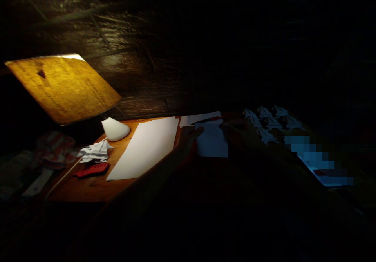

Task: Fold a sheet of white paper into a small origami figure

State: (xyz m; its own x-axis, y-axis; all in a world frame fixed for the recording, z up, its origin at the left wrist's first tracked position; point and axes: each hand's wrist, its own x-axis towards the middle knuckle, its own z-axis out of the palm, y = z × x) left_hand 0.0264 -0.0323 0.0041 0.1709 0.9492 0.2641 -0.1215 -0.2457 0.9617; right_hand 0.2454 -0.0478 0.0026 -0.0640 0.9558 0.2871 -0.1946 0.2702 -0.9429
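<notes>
My left hand (188, 136) grips the left edge of a small white sheet of paper (212, 142), its thumb lying over the front. At the sheet's upper right corner my right hand (241, 132) is closed with the fingers pinched; it is dim there, but the corner appears to be between them. The sheet is tilted up toward me above the table. Just behind it lies another white paper (194, 119), with a dark pointed tool with a red part (216, 118) on top. Several folded paper figures (267, 121) stand to the right of my right hand.
A large white sheet (147, 148) lies on the wooden table (88, 189) left of my hands. Further left are a lamp with a yellow shade (64, 89), a crumpled or folded paper (95, 151) and a red object (92, 170). A lit screen (326, 176) glows at right.
</notes>
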